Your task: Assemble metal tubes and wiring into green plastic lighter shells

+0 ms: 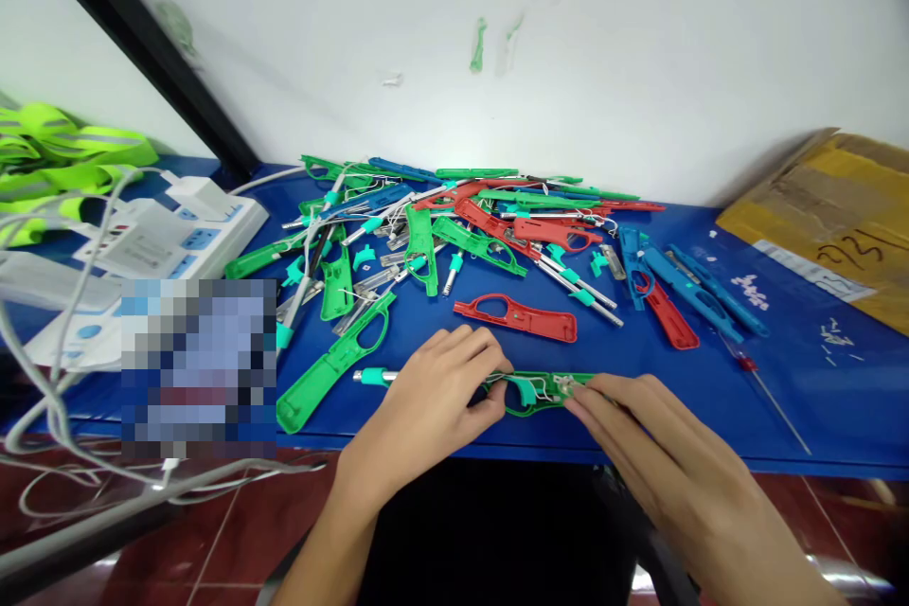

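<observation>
A green lighter casing half lies open side up near the table's front edge, with a teal trigger and thin white wires inside it. My left hand pinches its left part by the wires, thumb and forefinger close together. A metal lighter tube with a teal collar sticks out to the left from under that hand. At the casing's right end, the fingers of my right hand are pressed together on it beside a small metal part. My right palm and fingertips partly hide that end.
Just beyond my hands lies a red casing half; a green one is at left. A pile of casings and metal tubes spreads behind. A screwdriver and cardboard box are right, a power strip left.
</observation>
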`<state>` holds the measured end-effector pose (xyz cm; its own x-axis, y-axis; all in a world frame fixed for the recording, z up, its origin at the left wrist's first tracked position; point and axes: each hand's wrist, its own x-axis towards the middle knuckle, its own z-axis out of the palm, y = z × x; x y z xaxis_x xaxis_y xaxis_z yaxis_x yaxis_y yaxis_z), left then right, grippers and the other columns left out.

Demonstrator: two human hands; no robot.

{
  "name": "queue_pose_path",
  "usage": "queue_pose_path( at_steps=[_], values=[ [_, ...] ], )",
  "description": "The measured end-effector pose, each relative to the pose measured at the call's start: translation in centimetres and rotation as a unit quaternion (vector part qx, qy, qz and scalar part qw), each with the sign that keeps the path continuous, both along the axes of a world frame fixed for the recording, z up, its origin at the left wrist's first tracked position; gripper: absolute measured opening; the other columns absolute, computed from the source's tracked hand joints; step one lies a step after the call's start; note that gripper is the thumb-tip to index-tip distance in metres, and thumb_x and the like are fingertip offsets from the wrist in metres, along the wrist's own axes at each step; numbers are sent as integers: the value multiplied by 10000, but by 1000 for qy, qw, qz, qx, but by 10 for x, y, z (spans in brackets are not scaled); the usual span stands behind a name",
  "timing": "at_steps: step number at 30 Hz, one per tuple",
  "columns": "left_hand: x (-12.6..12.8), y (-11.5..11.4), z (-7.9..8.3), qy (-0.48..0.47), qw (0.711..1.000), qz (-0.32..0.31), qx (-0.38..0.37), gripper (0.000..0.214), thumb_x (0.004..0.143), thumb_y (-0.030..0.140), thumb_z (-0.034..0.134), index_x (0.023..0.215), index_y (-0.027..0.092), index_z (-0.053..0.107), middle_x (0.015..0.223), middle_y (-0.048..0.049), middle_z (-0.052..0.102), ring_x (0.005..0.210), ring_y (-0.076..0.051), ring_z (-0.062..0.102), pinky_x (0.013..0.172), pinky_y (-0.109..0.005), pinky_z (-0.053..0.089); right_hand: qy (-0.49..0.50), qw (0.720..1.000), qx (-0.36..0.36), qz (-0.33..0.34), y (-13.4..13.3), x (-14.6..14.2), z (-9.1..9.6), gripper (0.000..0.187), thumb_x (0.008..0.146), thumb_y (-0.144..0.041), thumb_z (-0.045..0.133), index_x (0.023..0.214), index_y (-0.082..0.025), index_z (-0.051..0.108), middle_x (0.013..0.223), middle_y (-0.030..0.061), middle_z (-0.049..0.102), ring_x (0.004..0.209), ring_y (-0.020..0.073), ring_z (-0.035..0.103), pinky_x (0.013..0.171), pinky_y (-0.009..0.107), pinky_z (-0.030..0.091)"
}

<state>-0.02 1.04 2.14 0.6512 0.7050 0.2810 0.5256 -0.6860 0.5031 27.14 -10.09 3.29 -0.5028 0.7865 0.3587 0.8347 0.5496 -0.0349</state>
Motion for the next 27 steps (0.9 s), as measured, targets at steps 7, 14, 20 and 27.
queue_pose_path(
  at_steps=[7,14,20,27],
  values=[
    [-1,-1,1,6,1000,1,-13,98,1025,135,665,1056,224,691,1051,11,711,959,-210,664,897,-392,459,31,998,-52,-1,9,-1,-2,471,1166,-180,436,1601,-242,604,1501,123,715,1400,293,693,1133,447,654],
    [0,-1,-1,2,1000,3,-11,102,1022,137,666,1058,225,702,1057,6,717,962,-211,676,910,-392,471,59,998,15,-11,10,-1,-15,508,1132,-119,517,1622,-243,567,1505,99,714,1360,275,717,1228,491,588],
    [-4,-4,8,0,1000,7,-16,109,1057,199,641,1144,236,695,1149,-2,753,1026,-221,695,973,-419,485,151,984,83,-44,22,-6,-5,314,1053,-36,653,1278,-227,760,1173,39,809,1055,196,790,1025,346,649],
    [32,9,44,114,989,-55,83,250,1131,281,572,1000,184,761,1044,-52,788,1041,-266,728,950,-432,514,271,952,100,-104,34,-3,-13,141,1036,-118,725,1080,-248,760,989,39,788,828,188,777,804,331,662]
  ],
)
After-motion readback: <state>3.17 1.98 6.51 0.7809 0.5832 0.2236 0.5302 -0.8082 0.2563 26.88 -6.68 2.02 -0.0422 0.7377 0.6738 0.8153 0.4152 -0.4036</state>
